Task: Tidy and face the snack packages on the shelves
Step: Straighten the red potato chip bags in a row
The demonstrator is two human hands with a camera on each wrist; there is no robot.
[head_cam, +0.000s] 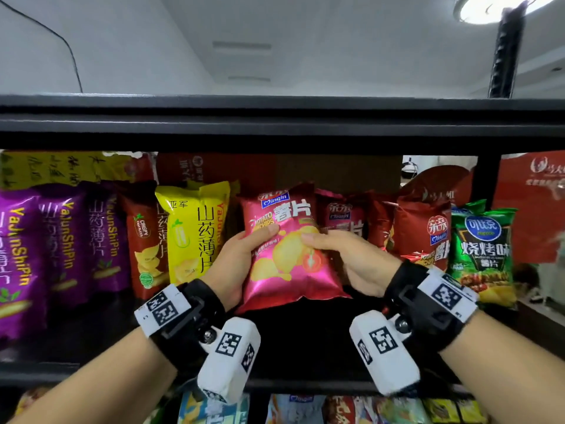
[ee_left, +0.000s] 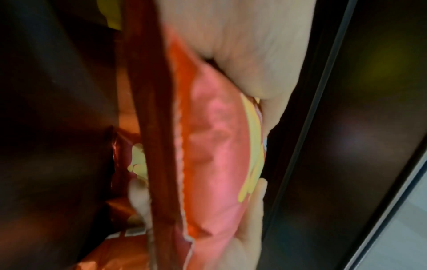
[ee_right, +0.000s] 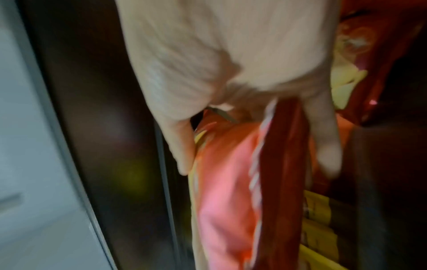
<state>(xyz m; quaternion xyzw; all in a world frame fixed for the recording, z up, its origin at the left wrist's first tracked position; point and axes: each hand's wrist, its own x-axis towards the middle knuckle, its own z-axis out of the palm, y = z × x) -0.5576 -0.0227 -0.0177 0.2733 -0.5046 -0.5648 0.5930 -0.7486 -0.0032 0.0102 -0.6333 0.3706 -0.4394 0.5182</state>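
A pink potato chip bag point(head_cam: 287, 252) stands front outward at the middle of the black shelf point(head_cam: 305, 338). My left hand point(head_cam: 238, 258) grips its left edge, thumb on the front and fingers behind. On the opposite edge, my right hand point(head_cam: 345, 258) holds the bag the same way. The left wrist view shows the pink bag point(ee_left: 212, 146) side-on, squeezed under my left hand point(ee_left: 254, 64). Blurred in the right wrist view, the pink bag point(ee_right: 226, 191) sits between thumb and fingers of my right hand point(ee_right: 231, 73).
Purple bags point(head_cam: 61, 240), a red crispy bag point(head_cam: 143, 240) and a yellow bag point(head_cam: 195, 231) line the shelf to the left. Dark red bags point(head_cam: 422, 234) and a green bag point(head_cam: 483, 249) stand to the right. More packages point(head_cam: 336, 408) fill the shelf below.
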